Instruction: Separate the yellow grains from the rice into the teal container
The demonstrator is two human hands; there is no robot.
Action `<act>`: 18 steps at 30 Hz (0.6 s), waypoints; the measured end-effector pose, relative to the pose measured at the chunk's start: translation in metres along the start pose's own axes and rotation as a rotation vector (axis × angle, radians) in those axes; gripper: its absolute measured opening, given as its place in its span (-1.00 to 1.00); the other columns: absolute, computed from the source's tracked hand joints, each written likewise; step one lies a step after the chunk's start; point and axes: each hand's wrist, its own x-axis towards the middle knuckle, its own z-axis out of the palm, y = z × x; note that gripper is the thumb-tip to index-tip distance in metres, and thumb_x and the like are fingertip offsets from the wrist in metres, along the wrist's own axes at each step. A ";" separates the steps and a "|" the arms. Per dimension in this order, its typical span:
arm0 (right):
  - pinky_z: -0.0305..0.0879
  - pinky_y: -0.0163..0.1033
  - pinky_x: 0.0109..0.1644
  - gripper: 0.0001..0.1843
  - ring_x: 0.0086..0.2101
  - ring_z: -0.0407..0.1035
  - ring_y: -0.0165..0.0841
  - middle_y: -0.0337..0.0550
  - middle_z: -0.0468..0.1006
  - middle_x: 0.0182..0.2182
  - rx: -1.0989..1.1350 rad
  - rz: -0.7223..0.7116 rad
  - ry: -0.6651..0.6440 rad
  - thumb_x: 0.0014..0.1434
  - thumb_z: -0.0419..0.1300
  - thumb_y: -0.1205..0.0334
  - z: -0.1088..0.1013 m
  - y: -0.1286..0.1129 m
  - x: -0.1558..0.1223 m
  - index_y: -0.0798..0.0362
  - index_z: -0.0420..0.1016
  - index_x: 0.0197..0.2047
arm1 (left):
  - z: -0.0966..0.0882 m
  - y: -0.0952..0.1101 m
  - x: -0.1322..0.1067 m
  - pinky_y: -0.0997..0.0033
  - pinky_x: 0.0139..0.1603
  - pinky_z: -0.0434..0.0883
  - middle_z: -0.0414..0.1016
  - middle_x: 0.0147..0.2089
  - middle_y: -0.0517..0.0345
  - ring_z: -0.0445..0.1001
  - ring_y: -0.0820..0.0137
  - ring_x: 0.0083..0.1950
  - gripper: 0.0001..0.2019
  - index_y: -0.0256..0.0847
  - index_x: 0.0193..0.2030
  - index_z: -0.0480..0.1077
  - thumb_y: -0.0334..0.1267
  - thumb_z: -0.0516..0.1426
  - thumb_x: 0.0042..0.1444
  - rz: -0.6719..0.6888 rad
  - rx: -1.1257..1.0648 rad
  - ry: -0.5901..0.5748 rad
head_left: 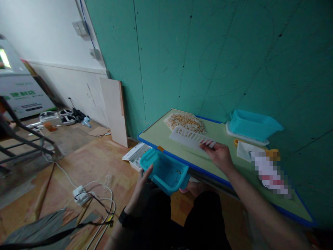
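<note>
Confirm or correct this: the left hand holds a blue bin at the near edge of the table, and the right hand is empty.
One part is wrong: the head view shows the right hand holding a white slotted piece. The left hand does hold a blue bin at the near edge of the table.

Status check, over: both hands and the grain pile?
Left hand gripping nearer blue tub, a few grains inside. Right hand holding white slotted strip by grain pile. Nothing visibly blocking strip from pile.

Dim overall — darker toward right
</note>
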 end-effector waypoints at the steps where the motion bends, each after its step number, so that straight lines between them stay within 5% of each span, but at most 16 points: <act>1: 0.76 0.02 -0.07 -0.44 -0.20 0.81 0.04 -0.06 0.88 -0.29 -0.016 0.018 0.027 0.11 0.58 -0.42 -0.007 0.004 0.013 -0.04 0.89 -0.28 | -0.001 -0.002 0.002 -0.09 0.23 0.77 0.59 0.50 -0.15 0.75 -0.06 0.34 -0.25 0.15 0.60 0.30 0.19 0.42 0.41 0.001 0.002 0.003; 5: 0.70 -0.02 -0.20 -0.46 -0.24 0.79 0.06 -0.02 0.88 -0.30 -0.097 0.036 0.053 0.12 0.59 -0.34 -0.016 0.012 0.035 0.02 0.90 -0.25 | -0.002 -0.010 0.008 -0.15 0.26 0.76 0.55 0.54 -0.15 0.75 -0.07 0.34 -0.29 0.19 0.60 0.26 0.14 0.40 0.45 -0.023 0.009 0.064; 8: 0.67 -0.09 -0.24 -0.62 -0.32 0.78 -0.02 -0.06 0.87 -0.33 -0.170 -0.070 -0.005 0.29 0.53 -0.17 0.002 0.008 0.009 0.00 0.92 -0.23 | -0.001 -0.014 0.010 -0.15 0.26 0.75 0.56 0.52 -0.17 0.77 -0.06 0.32 -0.29 0.22 0.62 0.24 0.13 0.38 0.47 -0.050 0.022 0.105; 11: 0.72 -0.13 -0.03 -0.80 -0.19 0.84 -0.07 -0.06 0.92 -0.13 -0.255 -0.237 -0.113 0.43 0.45 0.11 0.031 -0.002 -0.025 -0.08 0.95 -0.03 | 0.002 -0.013 0.008 -0.13 0.27 0.75 0.60 0.47 -0.16 0.79 -0.03 0.28 -0.33 0.18 0.60 0.26 0.08 0.38 0.48 -0.030 0.015 0.099; 14: 0.72 -0.17 0.16 -0.64 0.00 0.85 -0.12 -0.12 0.90 0.05 -0.351 -0.341 -0.261 0.41 0.38 0.39 0.057 -0.008 -0.036 -0.16 0.92 0.11 | 0.005 -0.009 0.005 -0.13 0.28 0.76 0.61 0.47 -0.13 0.81 0.00 0.25 -0.34 0.18 0.58 0.27 0.03 0.39 0.47 -0.037 0.009 0.122; 18: 0.71 -0.21 0.15 -0.56 0.02 0.85 -0.14 -0.10 0.90 0.07 -0.498 -0.317 -0.329 0.36 0.37 0.49 0.067 -0.003 -0.015 -0.13 0.90 0.15 | 0.006 -0.005 0.004 -0.14 0.28 0.76 0.58 0.50 -0.11 0.80 -0.01 0.28 -0.32 0.22 0.59 0.26 0.02 0.41 0.46 -0.068 0.000 0.134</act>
